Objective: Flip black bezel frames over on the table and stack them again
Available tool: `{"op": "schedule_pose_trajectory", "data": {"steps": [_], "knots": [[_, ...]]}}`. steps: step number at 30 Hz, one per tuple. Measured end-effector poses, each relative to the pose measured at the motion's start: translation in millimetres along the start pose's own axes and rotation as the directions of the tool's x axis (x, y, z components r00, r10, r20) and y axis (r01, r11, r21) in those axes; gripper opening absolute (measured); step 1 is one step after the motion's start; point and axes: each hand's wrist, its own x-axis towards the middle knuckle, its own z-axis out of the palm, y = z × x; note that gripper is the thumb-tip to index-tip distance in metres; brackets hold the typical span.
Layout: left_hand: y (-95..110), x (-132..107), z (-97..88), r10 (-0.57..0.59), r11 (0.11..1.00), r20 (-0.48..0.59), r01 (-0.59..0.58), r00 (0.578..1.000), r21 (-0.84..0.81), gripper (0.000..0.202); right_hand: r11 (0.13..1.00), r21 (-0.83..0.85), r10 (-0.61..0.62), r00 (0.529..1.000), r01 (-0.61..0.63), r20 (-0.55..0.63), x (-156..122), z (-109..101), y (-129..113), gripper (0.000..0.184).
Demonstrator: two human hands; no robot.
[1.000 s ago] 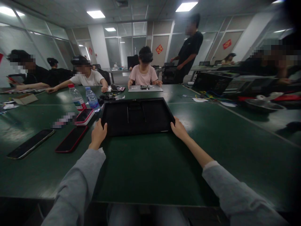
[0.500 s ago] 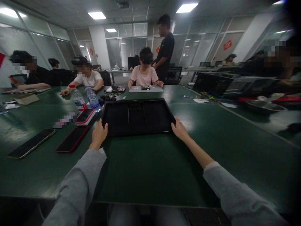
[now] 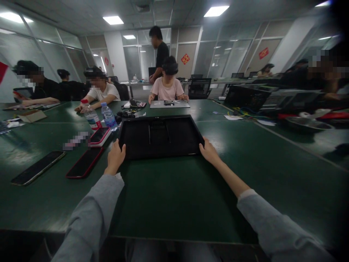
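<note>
A wide, shallow black tray-like panel (image 3: 182,140) with a raised rim lies before me, with two thin pale lines and a recess near its middle. My left hand (image 3: 115,157) holds its left edge, the thumb pointing up on the near side. At the right near corner, my right hand (image 3: 209,150) is closed round the rim. The fingertips under or behind the edges are hidden. Just left of my left hand are a red-edged phone (image 3: 85,162) and a phone in a pink frame on a white box (image 3: 100,135).
A green table (image 3: 163,203) spreads beneath everything. Two plastic bottles, one red-capped (image 3: 93,117) and one blue-capped (image 3: 109,118), stand behind the phones. Another phone (image 3: 38,168) lies far left. Opposite sits a person in pink (image 3: 167,89); a metal bowl (image 3: 307,123) and cables are at right.
The standing person in the background has moved left, behind the person in pink. The person in white has shifted their arms. My hands and the black panel have hardly moved.
</note>
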Motion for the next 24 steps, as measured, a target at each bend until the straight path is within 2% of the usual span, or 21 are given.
{"op": "schedule_pose_trajectory", "data": {"steps": [3, 7, 10, 13, 24], "knots": [[-0.1, 0.4, 0.1, 0.005, 1.0, -0.001, -0.005, 1.0, 0.001, 0.068, 0.999, -0.029, -0.027, 0.998, 0.025, -0.058, -2.6, -2.8, -4.1, 0.064], [0.4, 0.3, -0.9, 0.005, 1.0, -0.002, -0.005, 1.0, 0.003, 0.068, 0.981, -0.126, -0.17, 0.964, 0.146, -0.206, -8.1, -8.8, -13.9, 0.071], [0.9, -0.2, -1.3, 0.01, 1.0, -0.008, -0.01, 1.0, 0.003, 0.067, 0.969, -0.107, -0.232, 0.967, 0.221, -0.108, -9.2, -8.6, -17.1, 0.066], [0.1, -0.3, -0.1, 0.025, 1.0, -0.02, -0.025, 0.999, 0.015, 0.068, 0.971, -0.064, -0.232, 0.972, 0.229, -0.032, -7.0, -5.2, -14.4, 0.064], [-1.0, 0.8, 1.4, 0.027, 0.999, -0.018, -0.026, 0.999, 0.026, 0.069, 0.973, -0.045, -0.23, 0.971, 0.228, -0.058, -5.9, -3.9, -11.1, 0.062]]}}
